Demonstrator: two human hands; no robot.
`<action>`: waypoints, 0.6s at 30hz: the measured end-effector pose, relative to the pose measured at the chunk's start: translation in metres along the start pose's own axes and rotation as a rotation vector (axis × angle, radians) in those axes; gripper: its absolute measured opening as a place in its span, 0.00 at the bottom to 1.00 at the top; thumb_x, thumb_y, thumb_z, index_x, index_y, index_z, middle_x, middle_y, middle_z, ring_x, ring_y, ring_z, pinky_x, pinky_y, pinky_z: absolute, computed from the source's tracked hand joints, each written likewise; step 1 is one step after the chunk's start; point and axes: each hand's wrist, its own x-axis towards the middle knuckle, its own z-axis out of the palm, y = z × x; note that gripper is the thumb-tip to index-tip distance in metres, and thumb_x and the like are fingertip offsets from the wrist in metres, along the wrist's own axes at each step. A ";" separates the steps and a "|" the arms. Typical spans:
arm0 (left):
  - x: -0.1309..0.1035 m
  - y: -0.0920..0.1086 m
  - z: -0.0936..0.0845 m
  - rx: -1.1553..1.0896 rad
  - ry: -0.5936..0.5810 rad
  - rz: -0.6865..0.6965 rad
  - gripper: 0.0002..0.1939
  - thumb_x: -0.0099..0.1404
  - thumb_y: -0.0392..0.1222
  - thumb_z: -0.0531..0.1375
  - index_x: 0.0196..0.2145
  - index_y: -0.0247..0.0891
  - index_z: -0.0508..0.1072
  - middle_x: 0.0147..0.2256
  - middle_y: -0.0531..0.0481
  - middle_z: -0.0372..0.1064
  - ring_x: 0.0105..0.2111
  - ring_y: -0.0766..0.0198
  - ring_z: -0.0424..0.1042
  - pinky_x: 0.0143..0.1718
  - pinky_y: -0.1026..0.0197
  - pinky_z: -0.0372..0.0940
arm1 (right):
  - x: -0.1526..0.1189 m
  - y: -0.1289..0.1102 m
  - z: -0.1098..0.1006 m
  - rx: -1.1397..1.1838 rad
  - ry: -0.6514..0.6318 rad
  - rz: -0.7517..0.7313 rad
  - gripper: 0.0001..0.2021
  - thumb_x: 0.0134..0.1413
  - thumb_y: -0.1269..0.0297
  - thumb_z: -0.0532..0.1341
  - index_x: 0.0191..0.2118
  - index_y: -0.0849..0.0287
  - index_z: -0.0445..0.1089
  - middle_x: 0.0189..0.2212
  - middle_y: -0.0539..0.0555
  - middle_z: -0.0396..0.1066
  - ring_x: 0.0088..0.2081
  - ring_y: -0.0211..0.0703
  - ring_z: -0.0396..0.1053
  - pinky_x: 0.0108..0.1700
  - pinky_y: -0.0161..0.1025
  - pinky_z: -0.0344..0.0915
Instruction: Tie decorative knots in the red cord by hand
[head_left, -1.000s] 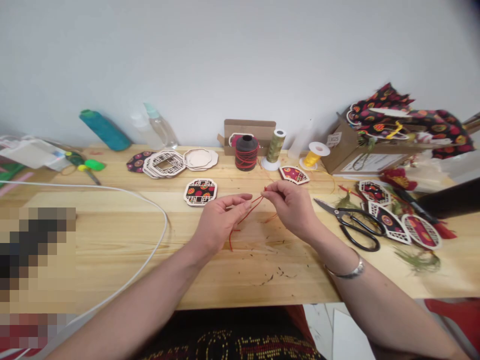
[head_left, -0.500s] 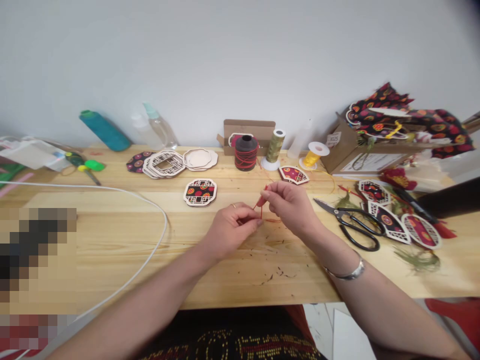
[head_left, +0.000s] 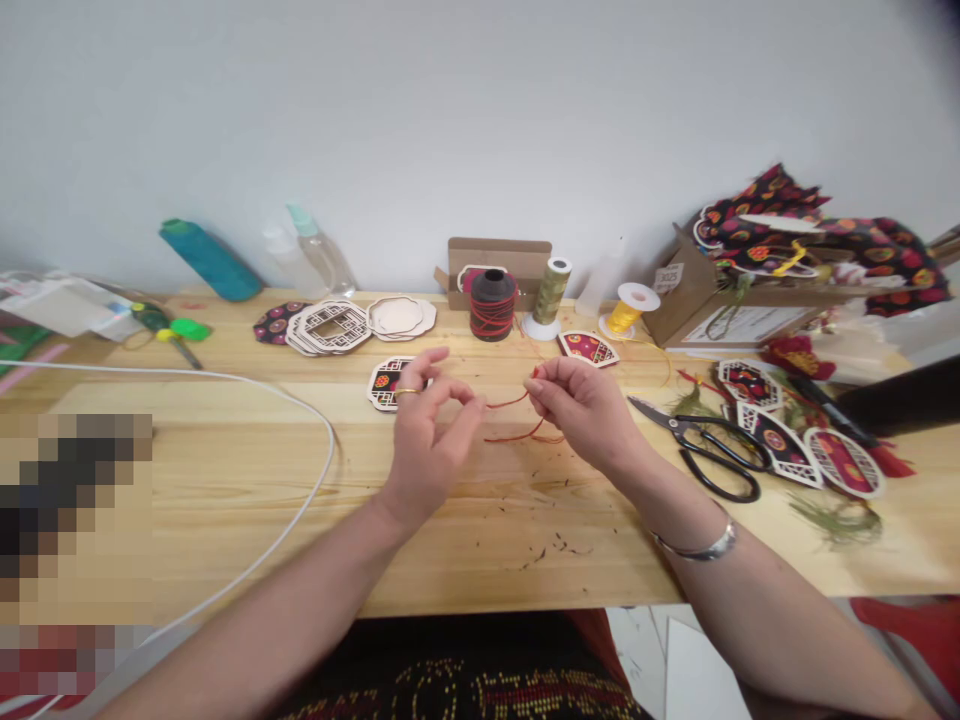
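My left hand [head_left: 429,435] is over the middle of the table, thumb and forefinger pinched at one end of a thin red cord [head_left: 510,405], its other fingers spread. My right hand [head_left: 581,410] pinches the same cord between thumb and forefinger. From there a loose end of the cord trails left, just above the wood. Behind my left fingers lies an octagonal lattice piece with patterned fabric [head_left: 385,384], partly covered by them. Black-handled scissors [head_left: 712,440] rest to the right of my right hand.
Along the wall stand a spool of red cord [head_left: 493,308], a green thread spool [head_left: 553,292], a yellow spool [head_left: 626,312] and a teal cone [head_left: 210,262]. Lattice frames [head_left: 330,330] are stacked at the left. A cardboard box of fabric [head_left: 720,310] sits right. A white cable [head_left: 326,470] curves across the left.
My left hand has drawn away to the left and lifted its fingers, stretching the red cord sideways. My right hand stays nearly in place, still pinching.
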 end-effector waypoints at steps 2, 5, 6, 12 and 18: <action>0.000 0.000 0.000 -0.159 0.037 -0.041 0.02 0.59 0.39 0.60 0.30 0.38 0.70 0.56 0.44 0.59 0.56 0.55 0.59 0.58 0.51 0.53 | -0.001 0.000 0.001 -0.030 -0.009 -0.012 0.09 0.51 0.61 0.59 0.25 0.59 0.63 0.17 0.46 0.61 0.20 0.32 0.54 0.23 0.33 0.53; -0.001 0.000 0.005 -0.446 -0.176 -0.195 0.11 0.61 0.39 0.58 0.43 0.38 0.70 0.53 0.43 0.65 0.55 0.58 0.62 0.56 0.54 0.57 | -0.003 -0.001 0.004 -0.088 -0.033 -0.029 0.09 0.52 0.62 0.59 0.24 0.59 0.63 0.18 0.46 0.62 0.20 0.33 0.55 0.24 0.33 0.55; -0.002 0.000 0.006 -0.510 -0.261 -0.249 0.14 0.62 0.39 0.57 0.46 0.38 0.69 0.52 0.43 0.67 0.54 0.58 0.64 0.55 0.55 0.59 | -0.004 -0.002 0.005 -0.104 -0.039 -0.031 0.09 0.52 0.63 0.59 0.24 0.59 0.63 0.18 0.46 0.63 0.21 0.33 0.56 0.25 0.33 0.55; -0.004 0.002 0.008 -0.545 -0.423 -0.408 0.14 0.61 0.43 0.59 0.44 0.36 0.74 0.34 0.48 0.73 0.28 0.68 0.68 0.33 0.62 0.66 | -0.006 -0.002 0.007 -0.156 -0.035 -0.013 0.07 0.51 0.65 0.59 0.25 0.59 0.66 0.19 0.47 0.65 0.21 0.33 0.57 0.25 0.33 0.56; -0.002 -0.002 0.008 -0.613 -0.376 -0.599 0.11 0.55 0.45 0.64 0.35 0.38 0.79 0.31 0.50 0.71 0.30 0.67 0.67 0.29 0.65 0.64 | -0.004 -0.001 0.006 -0.176 -0.036 -0.018 0.07 0.50 0.64 0.60 0.25 0.60 0.66 0.18 0.46 0.63 0.20 0.33 0.56 0.25 0.34 0.56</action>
